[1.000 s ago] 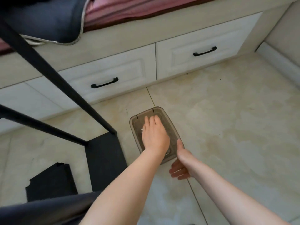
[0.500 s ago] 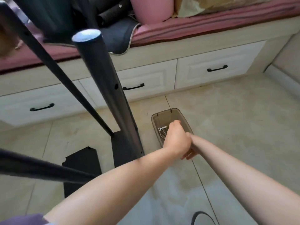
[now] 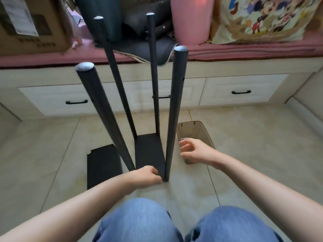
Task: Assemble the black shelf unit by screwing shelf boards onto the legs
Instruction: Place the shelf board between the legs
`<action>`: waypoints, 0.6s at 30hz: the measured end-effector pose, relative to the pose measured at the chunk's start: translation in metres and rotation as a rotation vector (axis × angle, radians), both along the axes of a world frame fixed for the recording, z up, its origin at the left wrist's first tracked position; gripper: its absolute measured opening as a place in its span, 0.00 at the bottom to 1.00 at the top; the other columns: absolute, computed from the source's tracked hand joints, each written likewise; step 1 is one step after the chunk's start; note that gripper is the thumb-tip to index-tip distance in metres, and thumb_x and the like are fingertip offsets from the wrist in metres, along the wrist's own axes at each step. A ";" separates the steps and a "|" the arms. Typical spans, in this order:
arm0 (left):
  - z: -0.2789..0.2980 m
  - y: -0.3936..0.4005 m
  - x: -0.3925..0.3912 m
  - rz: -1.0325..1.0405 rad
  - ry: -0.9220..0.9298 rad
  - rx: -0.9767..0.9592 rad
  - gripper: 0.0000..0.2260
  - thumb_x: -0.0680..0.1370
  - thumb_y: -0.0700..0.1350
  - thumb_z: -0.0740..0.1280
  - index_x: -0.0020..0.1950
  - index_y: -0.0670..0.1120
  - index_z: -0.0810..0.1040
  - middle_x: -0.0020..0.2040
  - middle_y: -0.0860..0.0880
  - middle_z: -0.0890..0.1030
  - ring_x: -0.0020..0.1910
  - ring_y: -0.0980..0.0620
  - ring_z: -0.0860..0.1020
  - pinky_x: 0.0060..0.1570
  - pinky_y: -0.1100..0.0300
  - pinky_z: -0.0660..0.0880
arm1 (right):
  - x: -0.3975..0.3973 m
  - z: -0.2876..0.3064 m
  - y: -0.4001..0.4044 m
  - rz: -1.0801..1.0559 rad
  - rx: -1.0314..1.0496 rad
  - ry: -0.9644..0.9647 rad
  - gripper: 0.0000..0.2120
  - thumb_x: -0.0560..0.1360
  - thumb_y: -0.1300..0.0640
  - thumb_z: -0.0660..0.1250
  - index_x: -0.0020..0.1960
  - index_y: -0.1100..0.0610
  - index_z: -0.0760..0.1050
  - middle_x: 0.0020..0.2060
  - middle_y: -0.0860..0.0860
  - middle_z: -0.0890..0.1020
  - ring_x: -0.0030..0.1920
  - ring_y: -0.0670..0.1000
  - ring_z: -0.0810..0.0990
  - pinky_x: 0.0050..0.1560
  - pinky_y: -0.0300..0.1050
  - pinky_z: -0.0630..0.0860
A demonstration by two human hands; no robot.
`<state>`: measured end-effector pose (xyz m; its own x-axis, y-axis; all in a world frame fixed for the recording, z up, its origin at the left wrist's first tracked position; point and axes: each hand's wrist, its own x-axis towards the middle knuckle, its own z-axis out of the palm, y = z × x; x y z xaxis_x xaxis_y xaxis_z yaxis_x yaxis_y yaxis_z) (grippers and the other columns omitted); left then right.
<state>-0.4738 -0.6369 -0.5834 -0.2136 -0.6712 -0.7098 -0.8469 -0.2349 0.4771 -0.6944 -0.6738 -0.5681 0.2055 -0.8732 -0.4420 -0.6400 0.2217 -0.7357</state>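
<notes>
A: Four legs point(image 3: 175, 110) stand up from one black board point(image 3: 149, 151) lying flat on the floor point(image 3: 253, 145), their capped tops toward the camera.

B: Where are the hands relative to it?

A: The left hand point(image 3: 146, 176) is at the board's near edge, between the two near legs and right by the foot of the near right one. Its fingers are curled under. It seems to hold something small against the board, but I cannot tell what, or whether it holds anything.

B: And the right?

A: The right hand point(image 3: 194, 151) hovers just right of the near right leg, over the near end of a brown bin point(image 3: 197, 128). Its fingers are loosely bent and spread, gripping nothing I can see. It is not touching the leg.

B: What's in the bin?

A: Something small and metallic shows just beyond the fingertips; too blurred to name.

B: Any other boards?

A: A second board point(image 3: 103, 165) lies flat on the floor to the left of the first, apart from both hands.

B: Beyond that?

A: A bed point(image 3: 244, 51) with white drawers point(image 3: 241, 93) below, carrying a box point(image 3: 31, 25) and a pink cushion point(image 3: 191, 20). The person's knees point(image 3: 139, 220) in blue jeans fill the bottom edge.
</notes>
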 end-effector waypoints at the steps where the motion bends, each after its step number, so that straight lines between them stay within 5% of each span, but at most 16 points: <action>1: -0.003 0.006 0.017 0.029 -0.039 0.021 0.19 0.79 0.51 0.67 0.66 0.43 0.77 0.57 0.50 0.77 0.55 0.52 0.76 0.60 0.57 0.73 | 0.007 0.004 0.001 0.029 -0.022 0.005 0.24 0.77 0.53 0.69 0.71 0.50 0.67 0.62 0.47 0.76 0.60 0.50 0.77 0.60 0.50 0.78; 6: -0.023 0.021 0.079 0.316 -0.158 -0.030 0.25 0.73 0.62 0.70 0.61 0.45 0.76 0.50 0.50 0.79 0.45 0.54 0.77 0.44 0.59 0.70 | 0.034 0.003 -0.002 -0.020 -0.165 -0.078 0.28 0.75 0.47 0.71 0.71 0.49 0.66 0.63 0.46 0.75 0.61 0.49 0.78 0.62 0.51 0.76; 9: -0.022 0.019 0.090 0.471 0.023 -0.256 0.31 0.78 0.55 0.72 0.76 0.49 0.65 0.69 0.49 0.75 0.64 0.51 0.76 0.60 0.58 0.71 | 0.046 -0.001 -0.005 -0.080 -0.295 -0.132 0.16 0.75 0.50 0.71 0.61 0.52 0.75 0.53 0.46 0.81 0.53 0.46 0.81 0.58 0.48 0.78; 11: -0.017 0.013 0.090 0.439 0.133 -0.399 0.25 0.78 0.51 0.72 0.73 0.55 0.68 0.69 0.55 0.74 0.71 0.51 0.71 0.68 0.55 0.69 | 0.049 -0.004 -0.008 -0.111 -0.396 -0.106 0.08 0.76 0.51 0.71 0.52 0.54 0.78 0.45 0.47 0.82 0.47 0.46 0.81 0.53 0.47 0.79; 14: -0.011 0.001 0.088 0.375 0.238 -0.444 0.14 0.80 0.45 0.71 0.58 0.63 0.74 0.60 0.60 0.80 0.63 0.58 0.78 0.67 0.56 0.73 | 0.047 -0.004 -0.012 -0.064 -0.409 -0.078 0.06 0.76 0.52 0.70 0.48 0.54 0.78 0.40 0.47 0.82 0.44 0.46 0.81 0.49 0.45 0.79; 18: -0.007 -0.004 0.081 0.407 0.260 -0.450 0.07 0.79 0.41 0.72 0.53 0.51 0.81 0.52 0.58 0.84 0.52 0.65 0.82 0.62 0.56 0.78 | 0.037 0.001 -0.015 -0.055 -0.348 -0.071 0.05 0.77 0.54 0.69 0.49 0.55 0.78 0.41 0.49 0.82 0.45 0.47 0.81 0.51 0.46 0.80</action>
<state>-0.3928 -0.6406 -0.5908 -0.0070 -0.9536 -0.3009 -0.5765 -0.2420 0.7804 -0.6579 -0.6887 -0.5673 0.1734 -0.9795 -0.1023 -0.5789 -0.0173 -0.8152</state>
